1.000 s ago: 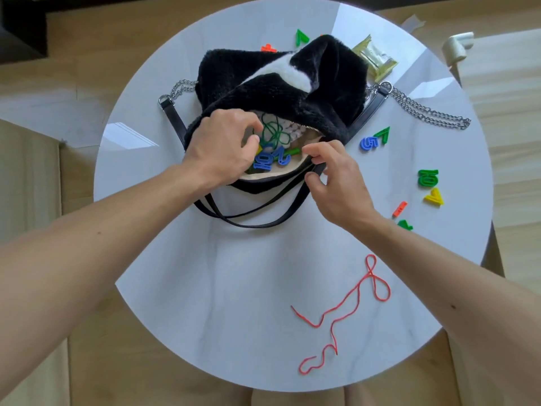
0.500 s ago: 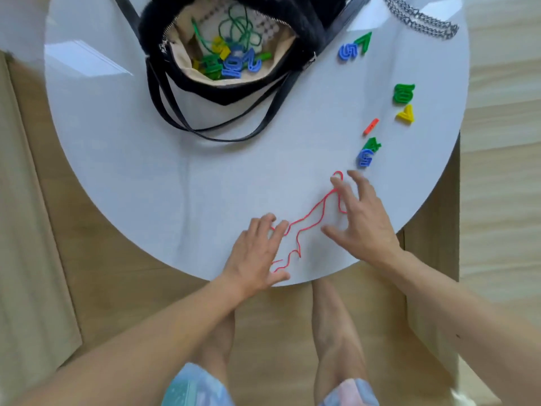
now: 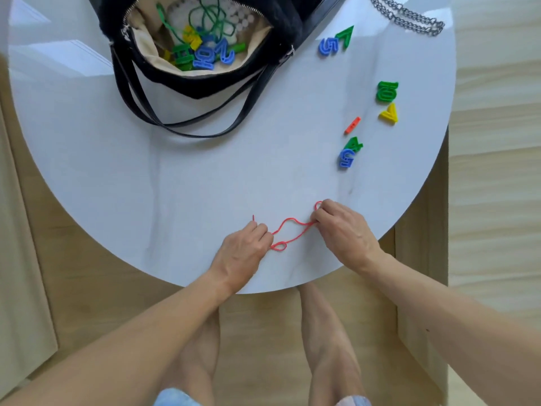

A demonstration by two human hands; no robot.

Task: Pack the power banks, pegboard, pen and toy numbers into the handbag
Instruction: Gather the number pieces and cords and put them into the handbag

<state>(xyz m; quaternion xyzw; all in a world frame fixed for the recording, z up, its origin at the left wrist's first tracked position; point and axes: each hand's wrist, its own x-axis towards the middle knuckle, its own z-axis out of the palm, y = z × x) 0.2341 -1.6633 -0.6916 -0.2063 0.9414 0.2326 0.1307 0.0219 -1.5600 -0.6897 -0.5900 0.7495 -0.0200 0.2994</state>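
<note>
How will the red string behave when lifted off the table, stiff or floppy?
Likely floppy: the red string lies in loose curves and a small loop between the left hand and right hand. Probably very light, since it is thin. It may trail or snag, as a free end sticks out past the left hand on the table.

The black furry handbag (image 3: pixel 187 89) lies open at the upper left of the frame, its beige lining showing. Inside, blue, green and yellow toy numbers (image 3: pixel 205 55) are heaped on the white pegboard (image 3: pixel 247 20). More lie loose down the right: blue 5 (image 3: pixel 328 46), green 7 (image 3: pixel 345 36), green 10 (image 3: pixel 387 91), yellow piece (image 3: pixel 389 113), orange 1 (image 3: pixel 352 125), and green 4 (image 3: pixel 354 144) touching a second blue 5 (image 3: pixel 347 158).
</note>
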